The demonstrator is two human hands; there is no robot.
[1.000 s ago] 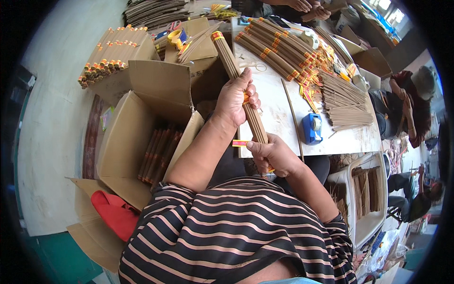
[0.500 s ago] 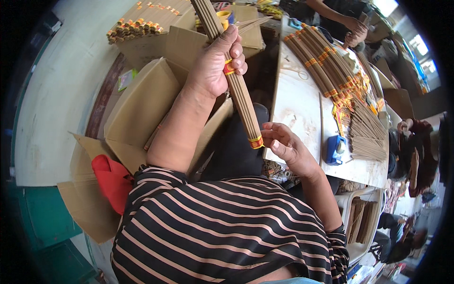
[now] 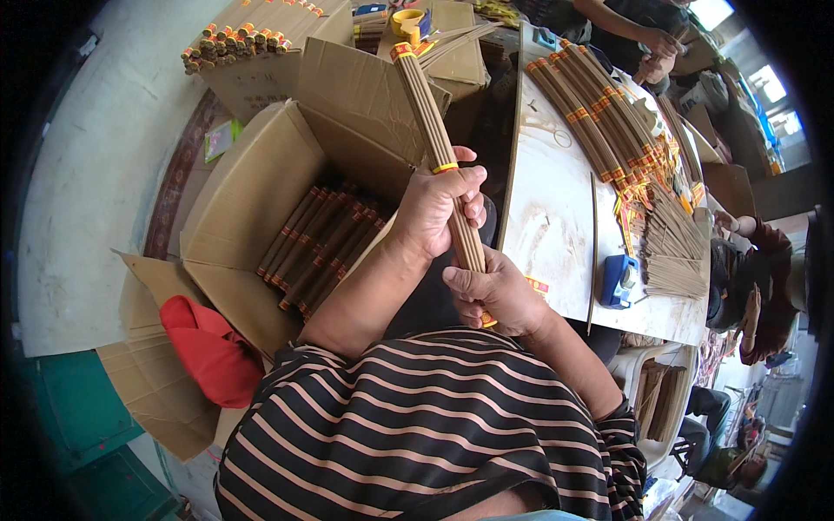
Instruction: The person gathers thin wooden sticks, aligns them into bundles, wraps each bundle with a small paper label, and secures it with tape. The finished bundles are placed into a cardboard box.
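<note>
A slim bundle of brown incense sticks (image 3: 427,113) slants across the middle in front of me, its far end bound with a red and yellow band. My left hand (image 3: 439,204) wraps round its middle, just below another band. Lower down, my right hand (image 3: 499,291) grips the near end, where a yellow rim peeks out under the fingers. Left of my left forearm, an open cardboard box (image 3: 248,204) holds several similar banded bundles (image 3: 326,239) lying side by side.
A white table (image 3: 552,208) at right carries stacked bundles (image 3: 595,113), loose sticks (image 3: 673,252) and a blue tape dispenser (image 3: 618,282). More bundles (image 3: 252,39) lie on a box at far left. Red cloth (image 3: 208,352) hangs over a box flap. Another person's hands (image 3: 660,56) work at the table's far side.
The bundle has come down nearer to me. My right hand, open beside its lower end before, now grips that end. The bundles in the box have come into view.
</note>
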